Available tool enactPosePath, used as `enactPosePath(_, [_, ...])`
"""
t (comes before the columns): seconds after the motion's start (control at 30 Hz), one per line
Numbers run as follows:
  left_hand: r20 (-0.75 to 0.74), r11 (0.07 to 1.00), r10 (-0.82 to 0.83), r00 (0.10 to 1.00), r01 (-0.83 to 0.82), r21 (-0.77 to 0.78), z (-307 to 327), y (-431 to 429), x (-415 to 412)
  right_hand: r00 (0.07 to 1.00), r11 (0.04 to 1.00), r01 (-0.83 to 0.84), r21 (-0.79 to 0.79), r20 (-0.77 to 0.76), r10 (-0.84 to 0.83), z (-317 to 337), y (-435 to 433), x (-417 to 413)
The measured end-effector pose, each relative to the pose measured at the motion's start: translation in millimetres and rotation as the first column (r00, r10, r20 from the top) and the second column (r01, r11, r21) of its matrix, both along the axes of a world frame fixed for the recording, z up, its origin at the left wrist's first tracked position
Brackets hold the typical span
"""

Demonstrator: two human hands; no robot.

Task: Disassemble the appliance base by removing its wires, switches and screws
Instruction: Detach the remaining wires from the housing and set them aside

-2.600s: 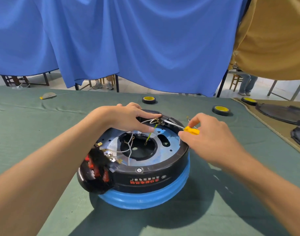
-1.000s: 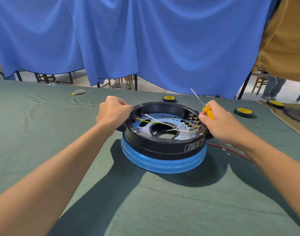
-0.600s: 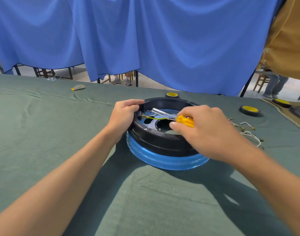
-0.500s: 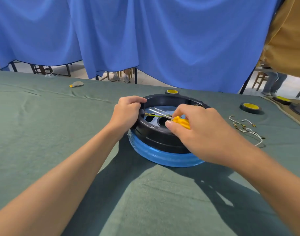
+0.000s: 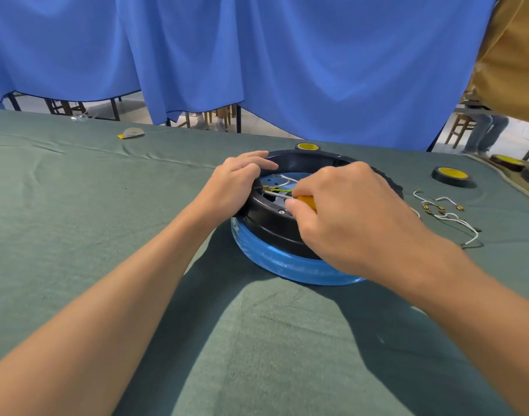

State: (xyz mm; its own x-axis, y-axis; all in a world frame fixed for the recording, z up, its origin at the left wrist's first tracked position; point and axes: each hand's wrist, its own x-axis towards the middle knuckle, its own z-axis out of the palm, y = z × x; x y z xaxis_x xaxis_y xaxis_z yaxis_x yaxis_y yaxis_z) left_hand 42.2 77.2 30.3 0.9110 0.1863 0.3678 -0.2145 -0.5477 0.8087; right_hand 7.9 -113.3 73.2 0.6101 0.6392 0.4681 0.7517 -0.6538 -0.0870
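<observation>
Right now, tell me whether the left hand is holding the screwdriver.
No, the left hand grips the black rim of the appliance base, while the right hand holds the yellow-handled screwdriver.

Left hand (image 5: 234,187) grips appliance base (image 5: 275,232); right hand (image 5: 344,214) holds yellow screwdriver (image 5: 306,202) inside

Blue curtain (image 5: 287,70) draped across top of frame. Green cloth-covered table (image 5: 77,220) filling lower half. Pale floor (image 5: 131,108) under curtain hem, upper left, with dark table legs (image 5: 115,109). Wooden stool (image 5: 460,127) and tan cloth (image 5: 515,55) far right.
</observation>
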Motion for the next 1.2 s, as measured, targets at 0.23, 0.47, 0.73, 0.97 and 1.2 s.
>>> enactPosePath(0.23, [-0.025, 0.994, -0.099, 0.995, 0.100, 0.035, -3, 4, -4, 1.000, 1.000, 0.005, -0.006, 0.007, -0.005, -2, 0, 1])
enactPosePath(0.47, [-0.034, 0.992, -0.128, 0.991, 0.128, 0.020, -1, 3, -6, 1.000, 1.000, 0.010, 0.015, -0.004, -0.010, -2, -2, 6])
enactPosePath(0.73, [0.013, 0.996, -0.083, 0.996, 0.083, -0.013, -4, -2, -4, 1.000, 1.000, 0.008, 0.006, 0.023, -0.008, -3, 3, 4])
enactPosePath(0.97, [0.002, 0.998, -0.054, 0.999, 0.054, 0.010, -5, -2, -4, 0.993, 0.999, 0.030, -0.041, 0.113, -0.025, -2, 10, -4])
enactPosePath(1.2, [-0.008, 0.999, -0.043, 0.999, 0.043, 0.009, -6, -2, -3, 0.993, 0.997, 0.061, -0.040, 0.102, -0.056, -2, 8, -1])
